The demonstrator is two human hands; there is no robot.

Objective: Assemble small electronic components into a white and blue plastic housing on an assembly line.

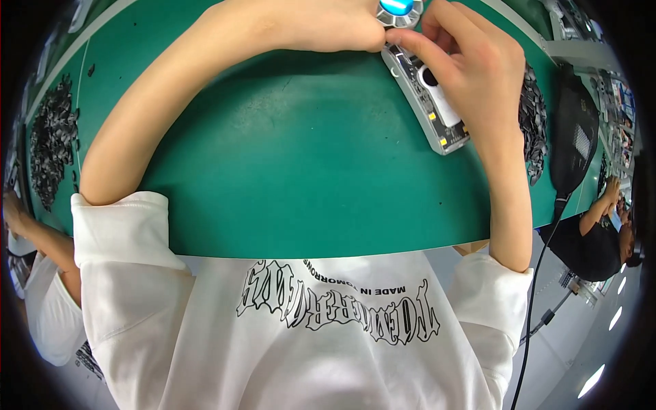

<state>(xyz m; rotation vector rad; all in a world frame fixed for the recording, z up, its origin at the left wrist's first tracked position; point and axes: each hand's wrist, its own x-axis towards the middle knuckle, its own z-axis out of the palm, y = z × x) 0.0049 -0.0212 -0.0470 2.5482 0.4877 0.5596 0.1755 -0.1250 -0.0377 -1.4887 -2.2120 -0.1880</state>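
A grey rectangular device [427, 109] lies slantwise on the green table, with circuitry, a white part and small yellow squares showing on its upper side. At its far end is a round silver finned piece [398, 9] with a bright blue centre, cut by the top edge of the view. My left hand [348, 26] reaches in beside that round piece; its fingers are hidden. Over the device's far half, my right hand [478, 65] is closed, thumb stretched toward my left hand and fingers curled. Whatever it pinches is too hidden to make out.
Heaps of small black parts lie on the green table [294, 171], one pile [55, 140] at far left and another pile [533, 130] right of my right wrist. A black mesh-panelled item [575, 133] with a cable lies at the right edge. Other people sit on both sides.
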